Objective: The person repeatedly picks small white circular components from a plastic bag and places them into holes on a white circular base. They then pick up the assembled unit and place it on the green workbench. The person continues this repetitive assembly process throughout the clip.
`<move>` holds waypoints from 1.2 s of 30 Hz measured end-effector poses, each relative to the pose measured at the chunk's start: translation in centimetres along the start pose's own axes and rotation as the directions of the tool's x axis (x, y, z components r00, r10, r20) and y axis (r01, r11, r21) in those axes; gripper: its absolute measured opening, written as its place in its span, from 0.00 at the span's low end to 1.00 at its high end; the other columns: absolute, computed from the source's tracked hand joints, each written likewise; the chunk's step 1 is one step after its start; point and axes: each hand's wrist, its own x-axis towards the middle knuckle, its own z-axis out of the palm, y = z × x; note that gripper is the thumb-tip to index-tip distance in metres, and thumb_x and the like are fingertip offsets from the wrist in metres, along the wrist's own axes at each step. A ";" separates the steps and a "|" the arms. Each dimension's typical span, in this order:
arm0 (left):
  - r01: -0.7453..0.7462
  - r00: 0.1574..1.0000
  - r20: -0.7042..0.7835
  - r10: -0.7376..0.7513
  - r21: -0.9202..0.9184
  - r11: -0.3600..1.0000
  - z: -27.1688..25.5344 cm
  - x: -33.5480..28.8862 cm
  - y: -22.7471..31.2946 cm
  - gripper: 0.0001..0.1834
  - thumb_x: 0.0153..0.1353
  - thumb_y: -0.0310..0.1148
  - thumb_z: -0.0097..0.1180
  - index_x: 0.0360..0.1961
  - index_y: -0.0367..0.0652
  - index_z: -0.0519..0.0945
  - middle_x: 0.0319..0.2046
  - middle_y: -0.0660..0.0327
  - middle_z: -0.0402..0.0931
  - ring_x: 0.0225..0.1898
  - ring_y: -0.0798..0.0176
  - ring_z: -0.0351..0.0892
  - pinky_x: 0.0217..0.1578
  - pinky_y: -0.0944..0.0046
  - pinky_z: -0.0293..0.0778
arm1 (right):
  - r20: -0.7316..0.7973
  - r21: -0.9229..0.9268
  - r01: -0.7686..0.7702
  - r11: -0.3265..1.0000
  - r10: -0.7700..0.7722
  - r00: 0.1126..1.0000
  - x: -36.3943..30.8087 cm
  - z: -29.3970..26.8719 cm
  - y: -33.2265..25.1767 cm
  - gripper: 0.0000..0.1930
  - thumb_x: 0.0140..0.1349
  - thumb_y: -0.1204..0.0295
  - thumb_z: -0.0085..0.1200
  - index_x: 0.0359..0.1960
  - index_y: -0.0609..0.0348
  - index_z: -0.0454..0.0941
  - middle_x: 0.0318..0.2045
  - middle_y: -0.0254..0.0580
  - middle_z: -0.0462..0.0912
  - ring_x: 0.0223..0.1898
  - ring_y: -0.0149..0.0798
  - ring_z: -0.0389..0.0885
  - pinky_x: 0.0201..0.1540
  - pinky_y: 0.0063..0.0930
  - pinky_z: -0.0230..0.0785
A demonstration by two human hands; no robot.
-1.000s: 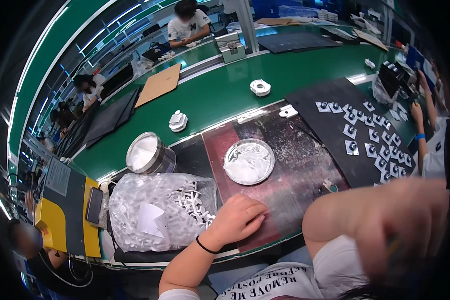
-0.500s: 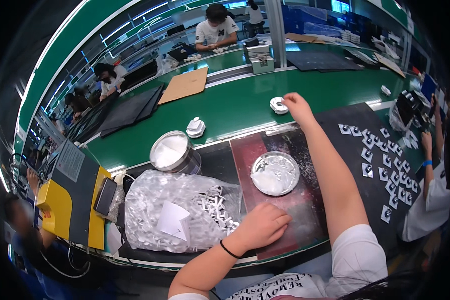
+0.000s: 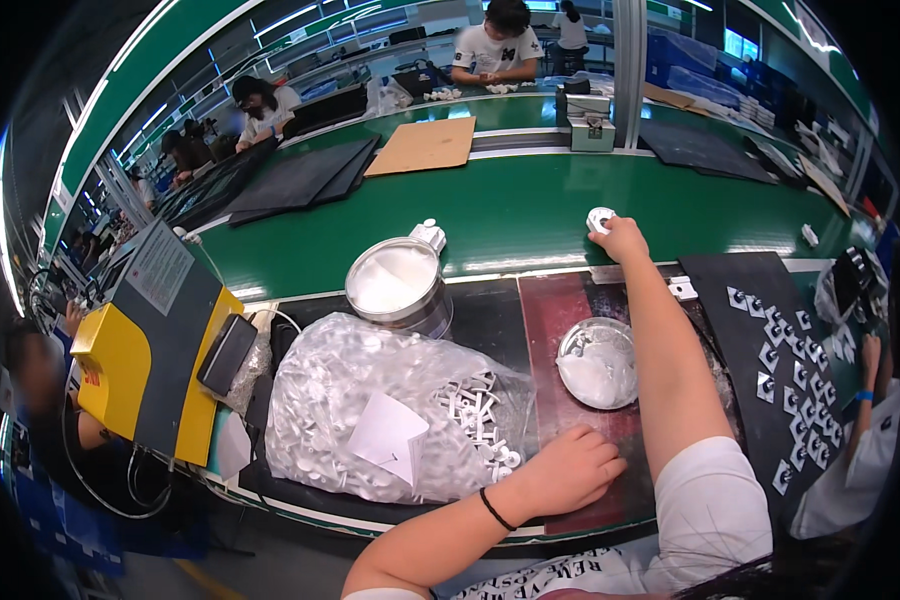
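Observation:
My right hand [image 3: 624,241] reaches out over the green work surface, its fingers closed around the edge of a small white plastic housing [image 3: 599,217]. Near the front edge, my left hand [image 3: 577,468] rests on the dark red mat [image 3: 545,330] with curled fingers; whatever may be inside them is hidden. A round metal dish [image 3: 598,362] holding a whitish, translucent substance sits between my hands. Left of it, many small white plastic pieces [image 3: 478,425] show at the mouth of a big clear plastic bag [image 3: 340,400].
Behind the bag stands a metal tin [image 3: 400,285] with white contents, and a similar white housing [image 3: 429,236] is beyond it. A yellow and grey machine [image 3: 155,345] stands left. Several small pieces [image 3: 800,375] lie on the black mat [image 3: 715,280] at right. Other people work nearby.
The view has swung, so the bench appears farther right. My right hand's fingers, earlier at the housing's right edge, now close around its near side. My left hand stays curled on the mat.

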 end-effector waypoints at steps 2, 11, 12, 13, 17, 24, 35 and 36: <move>0.005 1.000 0.021 -0.005 0.000 1.000 -0.1 0.2 0.0 0.16 0.50 0.31 0.54 0.42 0.42 0.76 0.32 0.60 0.71 0.39 0.58 0.70 0.45 0.59 0.65 | 0.110 -0.057 0.003 0.998 0.003 0.994 -0.4 -1.5 -0.4 0.27 0.50 0.52 0.59 0.49 0.55 0.75 0.47 0.48 0.76 0.46 0.42 0.78 0.49 0.36 0.70; 0.082 0.880 -0.462 -0.110 -0.081 0.993 -0.9 0.0 0.0 0.34 0.48 0.36 0.64 0.57 0.41 0.67 0.57 0.50 0.65 0.56 0.48 0.66 0.55 0.52 0.62 | 0.380 0.910 -0.411 0.054 -0.504 0.776 -17.3 -11.7 -2.9 0.26 0.66 0.57 0.34 0.56 0.67 0.64 0.47 0.55 0.76 0.45 0.53 0.80 0.39 0.39 0.80; 0.077 0.817 -0.563 -0.129 -0.114 0.990 -1.0 0.1 0.2 0.36 0.47 0.36 0.65 0.57 0.40 0.66 0.56 0.49 0.65 0.56 0.47 0.65 0.56 0.52 0.62 | 0.424 0.894 -0.441 0.078 -0.460 0.780 -20.4 -12.3 -2.2 0.27 0.66 0.57 0.34 0.58 0.65 0.63 0.49 0.56 0.75 0.47 0.55 0.78 0.40 0.42 0.80; 0.069 0.745 -0.649 -0.151 -0.151 0.986 -1.1 0.6 0.5 0.38 0.46 0.36 0.66 0.58 0.40 0.65 0.56 0.48 0.64 0.57 0.46 0.65 0.56 0.51 0.62 | 0.474 0.835 -0.550 -0.010 -0.495 0.729 -23.4 -12.6 -1.4 0.26 0.67 0.57 0.31 0.59 0.63 0.62 0.51 0.55 0.74 0.47 0.54 0.79 0.41 0.42 0.79; 0.065 0.769 -0.589 -0.248 -0.314 0.947 -0.7 0.9 1.3 0.43 0.40 0.37 0.69 0.59 0.37 0.63 0.55 0.45 0.65 0.57 0.45 0.65 0.57 0.51 0.62 | 0.594 0.715 -0.698 -0.037 -0.496 0.634 -31.5 -11.9 1.3 0.26 0.69 0.57 0.29 0.62 0.62 0.59 0.57 0.52 0.69 0.53 0.55 0.74 0.50 0.46 0.73; 0.244 0.950 -0.104 -0.293 -0.334 0.910 -0.5 1.1 2.0 0.45 0.38 0.37 0.72 0.59 0.39 0.64 0.52 0.48 0.67 0.54 0.48 0.69 0.54 0.57 0.67 | 0.602 0.798 -0.571 0.192 -0.255 0.756 -35.9 -10.4 6.2 0.20 0.70 0.62 0.37 0.57 0.62 0.64 0.49 0.43 0.74 0.46 0.36 0.77 0.50 0.34 0.71; 0.326 0.945 0.037 -0.324 -0.126 0.937 0.4 1.4 3.2 0.45 0.38 0.40 0.71 0.57 0.36 0.64 0.51 0.48 0.69 0.51 0.44 0.69 0.52 0.52 0.64 | -0.369 0.343 0.242 0.908 -0.106 0.923 -43.9 -15.3 14.6 0.07 0.51 0.79 0.56 0.34 0.61 0.78 0.35 0.44 0.80 0.37 0.42 0.78 0.42 0.31 0.70; 0.335 0.942 0.038 -0.332 -0.107 0.936 0.4 1.3 3.2 0.46 0.38 0.41 0.71 0.57 0.35 0.63 0.51 0.48 0.69 0.51 0.44 0.69 0.53 0.52 0.64 | -0.430 0.248 0.236 0.940 -0.111 0.896 -44.3 -16.0 15.5 0.07 0.50 0.79 0.56 0.33 0.61 0.78 0.34 0.44 0.80 0.37 0.44 0.78 0.42 0.33 0.69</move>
